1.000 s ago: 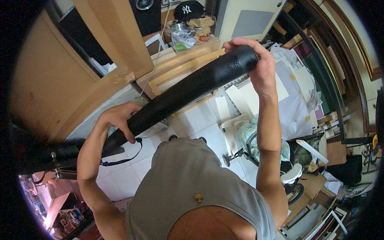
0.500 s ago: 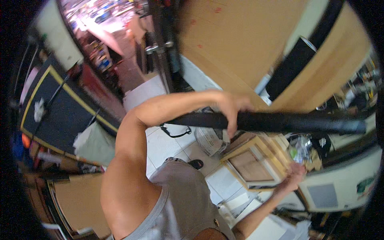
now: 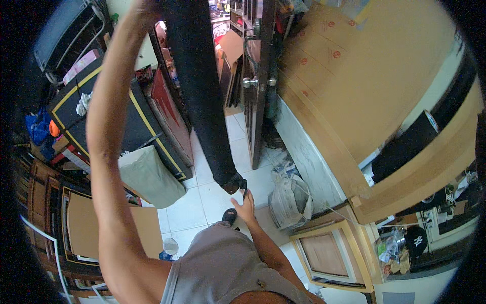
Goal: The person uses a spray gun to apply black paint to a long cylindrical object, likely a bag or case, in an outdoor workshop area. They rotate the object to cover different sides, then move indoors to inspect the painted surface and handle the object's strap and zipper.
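A long black tube-shaped roll (image 3: 195, 86) slants down from the top edge through the middle. Its lower end is gathered, with a short dark cord or tie (image 3: 245, 185). My left arm is raised high, and my left hand (image 3: 148, 9) meets the upper part of the roll, which it holds up; the fingers are mostly cut off or hidden. At the bottom end, my right hand (image 3: 246, 205) reaches up with thumb and fingers apart, fingertips at the dark tie. A dark sandal (image 3: 229, 217) shows on the white tiled floor below.
A dark metal door (image 3: 255, 81) stands behind the roll, right of a doorway. Large cardboard sheets (image 3: 364, 66) lean at right, near another black roll (image 3: 405, 147). A full plastic bag (image 3: 291, 200) sits beside wooden frames (image 3: 329, 253). A covered grey-green block (image 3: 152, 175) stands left.
The roll has swung from lying crosswise to hanging steeply. My left arm has gone up and left; my right hand has come from the right to the roll's lower end. The view has turned.
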`<state>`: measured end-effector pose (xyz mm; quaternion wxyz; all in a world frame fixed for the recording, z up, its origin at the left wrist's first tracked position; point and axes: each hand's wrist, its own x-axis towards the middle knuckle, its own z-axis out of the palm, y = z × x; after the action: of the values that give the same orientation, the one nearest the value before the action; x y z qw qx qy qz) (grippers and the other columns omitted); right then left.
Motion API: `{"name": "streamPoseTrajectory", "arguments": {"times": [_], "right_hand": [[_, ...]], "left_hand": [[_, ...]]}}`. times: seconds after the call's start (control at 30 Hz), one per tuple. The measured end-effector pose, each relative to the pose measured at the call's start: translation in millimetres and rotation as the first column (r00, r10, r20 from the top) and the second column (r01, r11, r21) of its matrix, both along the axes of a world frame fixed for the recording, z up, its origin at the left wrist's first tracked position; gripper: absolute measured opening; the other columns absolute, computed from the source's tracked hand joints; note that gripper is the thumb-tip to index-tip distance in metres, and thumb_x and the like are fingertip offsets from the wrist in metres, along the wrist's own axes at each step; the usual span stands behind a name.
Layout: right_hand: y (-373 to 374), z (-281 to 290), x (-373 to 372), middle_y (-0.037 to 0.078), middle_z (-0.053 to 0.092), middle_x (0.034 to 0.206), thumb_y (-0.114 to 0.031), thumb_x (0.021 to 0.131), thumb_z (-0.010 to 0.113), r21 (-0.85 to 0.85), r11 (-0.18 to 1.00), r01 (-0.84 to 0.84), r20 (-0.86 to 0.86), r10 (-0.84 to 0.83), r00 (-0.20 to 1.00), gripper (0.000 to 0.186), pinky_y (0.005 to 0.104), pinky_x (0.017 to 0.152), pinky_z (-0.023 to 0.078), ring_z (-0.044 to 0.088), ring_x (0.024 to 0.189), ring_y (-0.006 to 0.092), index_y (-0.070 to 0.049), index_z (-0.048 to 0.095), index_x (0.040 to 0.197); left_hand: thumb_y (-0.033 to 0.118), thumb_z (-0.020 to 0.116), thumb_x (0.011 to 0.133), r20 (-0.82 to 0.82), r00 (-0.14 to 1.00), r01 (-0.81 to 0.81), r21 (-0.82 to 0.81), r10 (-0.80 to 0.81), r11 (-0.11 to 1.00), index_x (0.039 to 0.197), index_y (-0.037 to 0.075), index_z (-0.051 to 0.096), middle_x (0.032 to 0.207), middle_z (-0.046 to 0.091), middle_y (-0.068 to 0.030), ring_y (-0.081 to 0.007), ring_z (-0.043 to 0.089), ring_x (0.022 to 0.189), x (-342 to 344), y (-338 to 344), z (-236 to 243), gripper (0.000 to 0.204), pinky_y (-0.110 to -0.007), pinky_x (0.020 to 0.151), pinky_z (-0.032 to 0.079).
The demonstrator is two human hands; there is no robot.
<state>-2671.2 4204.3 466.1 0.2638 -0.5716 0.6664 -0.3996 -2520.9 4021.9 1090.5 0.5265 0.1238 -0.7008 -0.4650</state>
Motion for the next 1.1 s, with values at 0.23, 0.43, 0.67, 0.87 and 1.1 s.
{"name": "streamPoseTrajectory", "arguments": {"times": [0.23,0.43,0.67,0.87,1.1], "right_hand": [[-57,-126,-3,0.014,0.064,0.078,-0.032,0.084,0.059,0.319,0.946,0.049,0.217,-0.124,0.968,0.031,0.0388,0.065,0.046,0.062,0.076,0.0240,-0.004,0.067,0.095],[-119,-161,-48,0.012,0.066,0.083,-0.039,0.090,0.050,0.649,0.740,0.178,0.457,-0.566,0.686,0.038,0.0373,0.061,0.050,0.062,0.073,0.0238,-0.003,0.061,0.097],[-326,53,55,0.012,0.065,0.096,-0.047,0.097,0.035,-0.013,0.995,0.096,0.750,-0.054,0.659,0.049,0.0374,0.068,0.052,0.063,0.074,0.0232,-0.004,0.059,0.095],[-476,175,117,0.018,0.059,0.110,-0.052,0.093,0.040,-0.322,0.945,-0.062,0.835,0.314,0.452,0.054,0.0444,0.089,0.047,0.058,0.102,0.0276,-0.002,0.054,0.106],[-697,260,187,0.023,0.048,0.128,-0.058,0.083,0.055,-0.896,0.429,-0.116,0.392,0.885,0.250,0.068,0.0504,0.102,0.035,0.047,0.119,0.0357,-0.004,0.043,0.123]], "left_hand": [[0.048,0.068,0.052,0.132,0.988,-0.057,-0.123,0.073,0.991,0.113,-0.003,0.053,0.096,0.061,-0.0189,-0.0306,0.062,0.085,152,-7,14,0.081,-0.043,0.079,0.052],[0.028,0.076,0.040,0.188,0.959,-0.215,0.000,0.211,0.977,0.125,-0.004,0.045,0.108,0.058,-0.0163,-0.0295,0.060,0.093,231,-110,-83,0.096,-0.040,0.082,0.049],[0.012,0.085,0.034,0.237,0.895,-0.395,0.030,0.377,0.918,0.111,-0.001,0.054,0.094,0.060,-0.0069,-0.0177,0.060,0.086,227,-186,-198,0.084,-0.033,0.080,0.048],[0.012,0.086,0.036,0.253,0.915,-0.348,0.105,0.313,0.932,0.107,-0.001,0.054,0.091,0.063,-0.0073,-0.0184,0.061,0.082,253,-308,-254,0.079,-0.033,0.079,0.049],[0.010,0.084,0.036,0.099,0.949,-0.314,0.277,0.298,0.908,0.114,0.001,0.050,0.098,0.061,-0.0094,-0.0227,0.060,0.086,280,-500,-300,0.086,-0.035,0.080,0.049]]}}
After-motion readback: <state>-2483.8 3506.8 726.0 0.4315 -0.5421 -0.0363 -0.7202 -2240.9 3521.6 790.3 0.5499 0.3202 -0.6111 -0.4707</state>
